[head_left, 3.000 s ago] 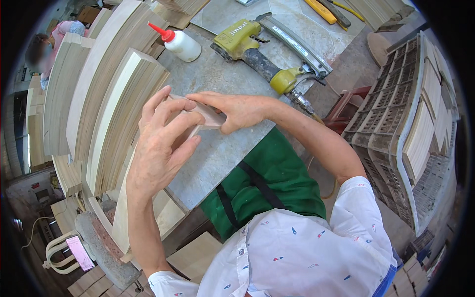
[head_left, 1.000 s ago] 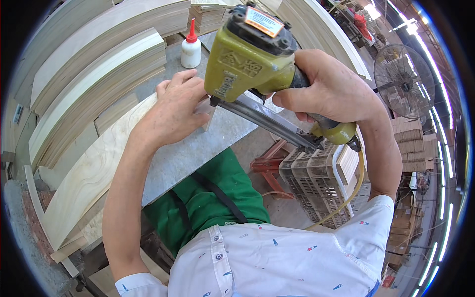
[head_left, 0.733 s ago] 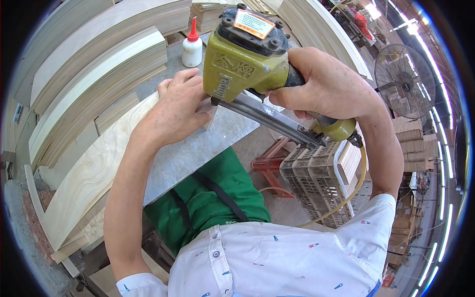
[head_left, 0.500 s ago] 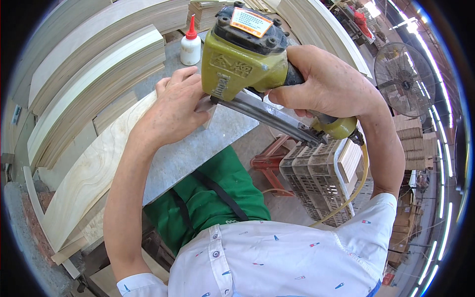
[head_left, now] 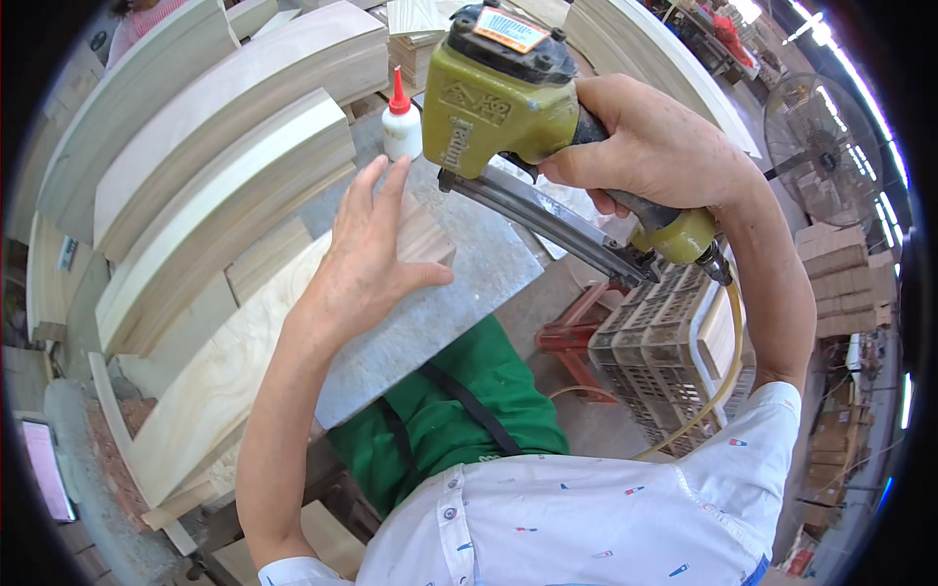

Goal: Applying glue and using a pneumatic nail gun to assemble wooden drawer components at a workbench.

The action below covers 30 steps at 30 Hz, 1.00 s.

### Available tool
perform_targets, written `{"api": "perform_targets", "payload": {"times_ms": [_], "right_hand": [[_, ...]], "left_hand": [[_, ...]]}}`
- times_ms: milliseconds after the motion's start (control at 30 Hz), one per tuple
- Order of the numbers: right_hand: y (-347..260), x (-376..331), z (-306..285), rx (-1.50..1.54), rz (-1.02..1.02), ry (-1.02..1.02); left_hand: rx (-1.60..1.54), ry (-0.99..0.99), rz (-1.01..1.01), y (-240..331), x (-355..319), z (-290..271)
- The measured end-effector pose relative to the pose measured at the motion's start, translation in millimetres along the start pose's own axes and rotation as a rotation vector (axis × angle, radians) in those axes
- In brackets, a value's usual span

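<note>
The left hand (head_left: 362,264) is spread wide, thumb extended, beside one wooden block (head_left: 422,234) with straight grain and flat faces; contact cannot be determined. The right hand (head_left: 664,146) is wrapped around the black grip of one pneumatic nailer (head_left: 503,112), which has an olive-yellow housing and a straight metal magazine. The nailer's nose is near the block. The block is located on a grey, scuffed worktop (head_left: 489,275). One white bottle (head_left: 402,135) with a red conical nozzle stands upright behind the left fingertips. To the left: one pale panel (head_left: 220,376) with wavy grain and three curved wooden stacks (head_left: 230,230). To the right: one red stool (head_left: 572,340) and one lattice-sided crate (head_left: 645,347).
</note>
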State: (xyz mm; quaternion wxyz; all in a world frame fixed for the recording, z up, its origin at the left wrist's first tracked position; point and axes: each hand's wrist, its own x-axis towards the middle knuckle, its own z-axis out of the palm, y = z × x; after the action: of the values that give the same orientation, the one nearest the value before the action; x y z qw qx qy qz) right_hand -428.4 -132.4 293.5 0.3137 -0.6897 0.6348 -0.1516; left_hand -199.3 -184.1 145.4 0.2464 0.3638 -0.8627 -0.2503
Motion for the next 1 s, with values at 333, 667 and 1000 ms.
{"api": "perform_targets", "payload": {"times_ms": [333,667,1000], "right_hand": [[83.9,30.4,24.7,-0.034,-0.129,0.157],[143.1,37.7,41.4,0.028,-0.036,-0.052],[156.6,29.9,38.6,0.061,-0.054,-0.042]], "left_hand": [[-0.17,-0.317,-0.22,-15.8,43.7,-34.3],[-0.439,-0.58,-0.586,-36.4,72.3,-45.4],[-0.455,-0.589,-0.502,-37.2,78.9,-34.8]]}}
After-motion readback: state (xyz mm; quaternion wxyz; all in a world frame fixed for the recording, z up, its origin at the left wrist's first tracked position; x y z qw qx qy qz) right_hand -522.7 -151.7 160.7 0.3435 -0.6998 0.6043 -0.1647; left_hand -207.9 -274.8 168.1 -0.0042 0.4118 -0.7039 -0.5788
